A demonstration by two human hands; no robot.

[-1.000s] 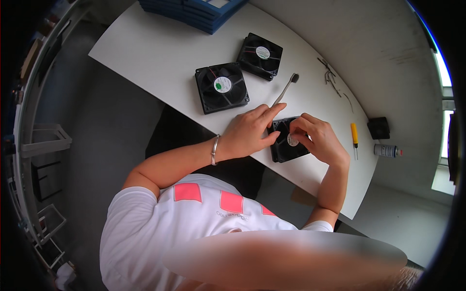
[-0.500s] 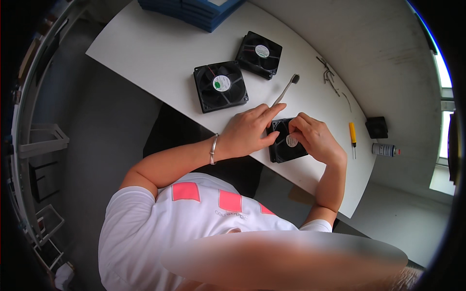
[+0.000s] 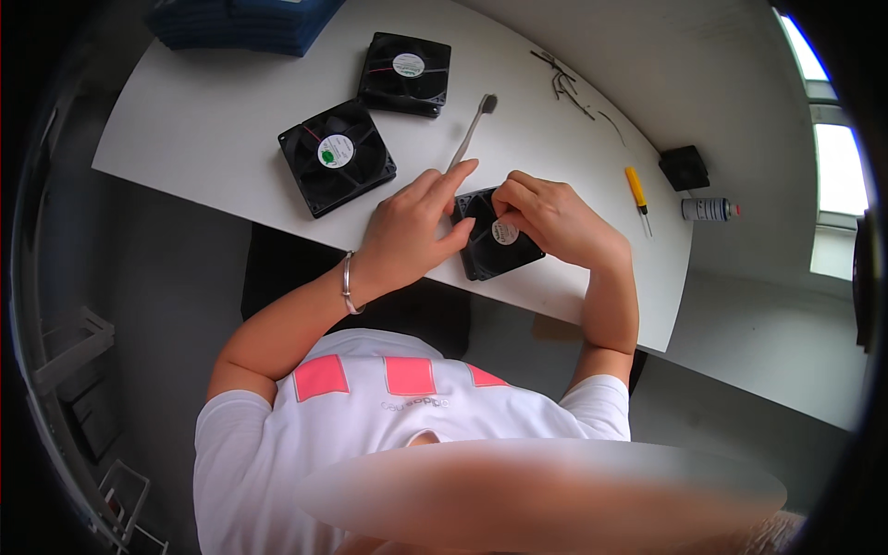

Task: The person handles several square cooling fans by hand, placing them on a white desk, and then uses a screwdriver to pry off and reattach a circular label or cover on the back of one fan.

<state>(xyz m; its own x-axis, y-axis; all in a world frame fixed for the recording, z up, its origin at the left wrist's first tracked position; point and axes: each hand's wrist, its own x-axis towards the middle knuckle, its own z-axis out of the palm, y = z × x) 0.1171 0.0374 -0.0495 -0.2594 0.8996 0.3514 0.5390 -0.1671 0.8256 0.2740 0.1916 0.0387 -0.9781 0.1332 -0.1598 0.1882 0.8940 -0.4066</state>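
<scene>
Left hand (image 3: pixel 407 229) has thumb and index finger spread wide, thumb reaching over the left edge of a black square fan (image 3: pixel 490 254). There's a toothbrush (image 3: pixel 469 134) with a dark-bristled head whose handle runs down to that hand's fingers. Can't tell if they're gripping it or if it's just lying there. Right hand (image 3: pixel 560 219) is bent over the same fan, fingers curled in with the tips bunched next to the round white label. Looks like a pinch, but I honestly can't see what's between the fingertips, if anything.

That fan is flat on the white worktop (image 3: pixel 231 111), close to the person's edge, label side up. Silver bracelet (image 3: pixel 347 282) on the left wrist, btw.

Moving out: a second fan (image 3: pixel 337 157) with a green mark on its label is up and left of the left hand, and a third fan (image 3: pixel 405 74) is just beyond it. Blue stack (image 3: pixel 245 28) at the far left end. Over on the right side there's some dark wire bits (image 3: pixel 560 79), a yellow-handled screwdriver (image 3: pixel 635 187), a small black square unit (image 3: pixel 684 167) and a spray can (image 3: pixel 709 209) on its side.
</scene>
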